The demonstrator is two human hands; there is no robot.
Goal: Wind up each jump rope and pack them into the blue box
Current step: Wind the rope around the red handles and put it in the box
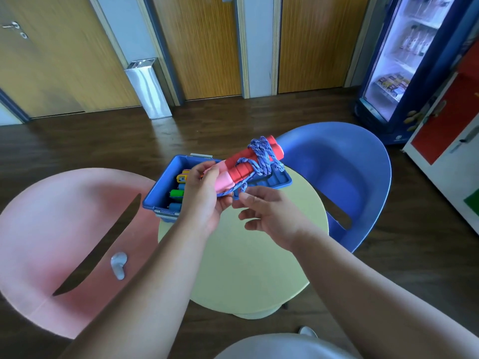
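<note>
My left hand (pixel 204 193) grips a jump rope (pixel 243 167) by its pink and red handles, held side by side above the table. Its blue-purple cord is wound around the red handle ends. My right hand (pixel 269 213) is just below and to the right, with thumb and forefinger pinching the loose cord end near the pink grips. The blue box (pixel 160 187) stands open on the round table behind my left hand. Several other wound ropes with yellow, green and blue handles lie inside it. The box's blue lid (pixel 272 181) lies beside it, under the held rope.
The small round pale yellow table (pixel 248 268) stands between a pink chair (pixel 51 229) on the left and a blue chair (pixel 344 177) on the right. Wooden doors and a metal bin line the far wall. A drinks fridge (pixel 404 60) stands far right.
</note>
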